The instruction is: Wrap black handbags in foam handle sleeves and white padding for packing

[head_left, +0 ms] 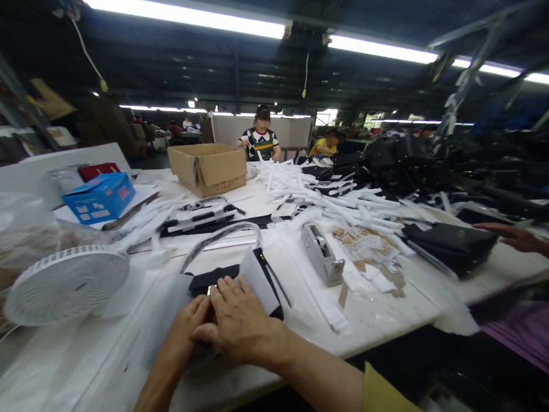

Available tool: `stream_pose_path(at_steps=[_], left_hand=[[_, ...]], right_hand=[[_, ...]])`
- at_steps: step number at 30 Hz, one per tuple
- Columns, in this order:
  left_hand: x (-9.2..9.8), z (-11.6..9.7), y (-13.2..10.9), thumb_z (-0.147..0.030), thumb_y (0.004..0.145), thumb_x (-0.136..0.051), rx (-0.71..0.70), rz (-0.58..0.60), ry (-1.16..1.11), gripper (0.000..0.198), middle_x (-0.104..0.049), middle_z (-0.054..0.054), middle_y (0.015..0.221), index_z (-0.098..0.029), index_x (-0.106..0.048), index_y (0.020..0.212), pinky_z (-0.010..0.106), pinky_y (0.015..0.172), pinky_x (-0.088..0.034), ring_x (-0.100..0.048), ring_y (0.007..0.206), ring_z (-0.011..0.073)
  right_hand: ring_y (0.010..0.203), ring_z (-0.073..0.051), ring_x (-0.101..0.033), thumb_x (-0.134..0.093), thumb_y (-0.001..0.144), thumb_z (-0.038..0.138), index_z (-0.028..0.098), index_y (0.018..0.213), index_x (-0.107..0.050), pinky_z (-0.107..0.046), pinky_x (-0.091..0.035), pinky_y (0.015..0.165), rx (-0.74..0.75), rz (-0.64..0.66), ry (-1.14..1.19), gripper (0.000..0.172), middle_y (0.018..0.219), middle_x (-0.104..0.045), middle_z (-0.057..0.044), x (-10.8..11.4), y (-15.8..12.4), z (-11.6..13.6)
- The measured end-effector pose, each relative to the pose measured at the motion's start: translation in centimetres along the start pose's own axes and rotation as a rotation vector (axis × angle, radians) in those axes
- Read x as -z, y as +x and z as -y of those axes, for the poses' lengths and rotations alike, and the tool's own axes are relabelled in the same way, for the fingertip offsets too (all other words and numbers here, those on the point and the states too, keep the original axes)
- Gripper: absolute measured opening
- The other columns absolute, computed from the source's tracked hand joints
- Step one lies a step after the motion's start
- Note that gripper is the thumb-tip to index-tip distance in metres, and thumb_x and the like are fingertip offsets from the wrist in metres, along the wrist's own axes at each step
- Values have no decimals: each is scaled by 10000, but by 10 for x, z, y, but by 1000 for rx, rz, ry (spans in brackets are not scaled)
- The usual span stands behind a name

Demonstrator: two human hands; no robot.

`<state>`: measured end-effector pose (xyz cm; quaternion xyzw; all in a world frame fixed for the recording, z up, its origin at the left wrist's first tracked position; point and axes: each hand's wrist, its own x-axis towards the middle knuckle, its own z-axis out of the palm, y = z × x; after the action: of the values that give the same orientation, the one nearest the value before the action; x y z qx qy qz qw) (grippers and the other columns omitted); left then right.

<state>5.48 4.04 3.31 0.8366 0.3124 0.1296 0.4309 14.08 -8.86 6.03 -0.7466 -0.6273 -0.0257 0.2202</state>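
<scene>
Fingers (231, 294) of the right hand (242, 326) slightly spread and pressed down on a black bag flap (212, 280), near the table's (377, 326) near edge. Fingers (198, 306) of the left hand (182, 326) close together, curled against the flap's near side, any pinch hidden behind the right hand. Just right of the flap, white paper (257, 280) tucked into the black piece; just beyond, a plastic-wrapped strap (218, 240) arching up. To the right, a tape dispenser (321, 254); to the left, a white fan (66, 285). Farther off, a cardboard box (207, 169), a blue box (100, 197) and heaped white-wrapped straps (334, 194). At far right, a co-worker's hand (514, 236) beside a black bag (450, 246).
</scene>
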Motion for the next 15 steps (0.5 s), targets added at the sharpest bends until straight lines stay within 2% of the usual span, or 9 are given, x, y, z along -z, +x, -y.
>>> stream_pose_path(at_steps=[3, 6, 10, 13, 15], left_hand=[[1, 5, 15, -447, 805, -335, -30, 54, 253, 346, -713, 89, 777, -220, -572, 696, 372, 776, -503, -669, 777, 260], [1, 8, 22, -421, 836, -342, -44, 38, 458, 344, -728, 74, 807, -214, -617, 832, 337, 726, -501, -690, 769, 248], [7, 14, 15, -436, 842, -384, -134, -26, 524, 359, -745, 61, 946, -226, -619, 1014, 320, 715, -542, -717, 833, 244], [12, 22, 2, -472, 852, -388, -255, 45, 517, 400, -725, 50, 1104, -242, -620, 1083, 329, 826, -566, -700, 982, 239], [15, 29, -6, -488, 854, -421, -341, 73, 522, 411, -717, 43, 1140, -245, -626, 1114, 328, 879, -562, -686, 1029, 240]], right_hand=[[1392, -300, -362, -408, 955, 532, 40, 1434, -365, -496, -258, 1174, -50, 26, 69, 688, 1470, -434, -204, -22, -6, -16], [1350, -331, -417, -411, 933, 576, 35, 1461, -314, -516, -270, 1159, -89, 45, 103, 762, 1447, -458, -216, -38, -10, -24], [1314, -355, -457, -401, 915, 590, 20, 1460, -310, -526, -280, 1143, -120, 67, 112, 794, 1385, -508, -249, -50, -6, -28], [1290, -353, -481, -413, 919, 504, 9, 1455, -318, -515, -286, 1138, -118, 68, 99, 735, 1342, -538, -258, -48, -3, -28], [1290, -361, -479, -431, 911, 449, 1, 1456, -314, -518, -284, 1135, -123, 90, 93, 715, 1332, -539, -271, -45, -4, -27]])
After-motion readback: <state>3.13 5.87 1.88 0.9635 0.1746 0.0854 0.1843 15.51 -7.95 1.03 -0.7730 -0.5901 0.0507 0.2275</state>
